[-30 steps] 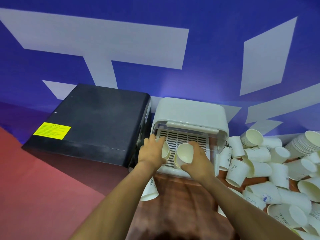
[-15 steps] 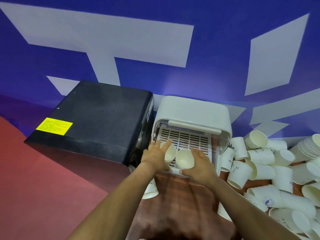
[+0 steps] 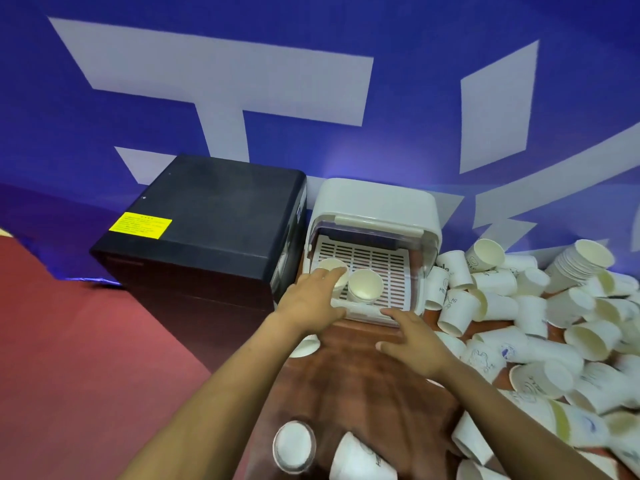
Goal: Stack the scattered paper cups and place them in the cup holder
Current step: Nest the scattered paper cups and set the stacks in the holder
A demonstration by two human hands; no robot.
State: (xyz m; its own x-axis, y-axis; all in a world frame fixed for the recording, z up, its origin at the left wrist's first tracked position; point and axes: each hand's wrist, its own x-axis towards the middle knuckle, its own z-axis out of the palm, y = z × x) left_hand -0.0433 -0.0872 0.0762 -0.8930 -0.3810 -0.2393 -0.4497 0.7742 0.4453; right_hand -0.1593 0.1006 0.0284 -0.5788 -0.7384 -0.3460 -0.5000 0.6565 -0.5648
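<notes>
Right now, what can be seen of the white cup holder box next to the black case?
The white plastic cup holder box has rounded corners, a clear flip-up lid raised at its front and a slotted white tray inside. It sits against the blue wall, beside the black case. Two paper cups stand upright on the tray; the left hand touches one.

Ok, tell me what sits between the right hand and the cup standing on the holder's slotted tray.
In the head view, only the cup holder's white front lip and a strip of its slotted tray separate the right hand from the upright cup; no other cup lies there.
</notes>
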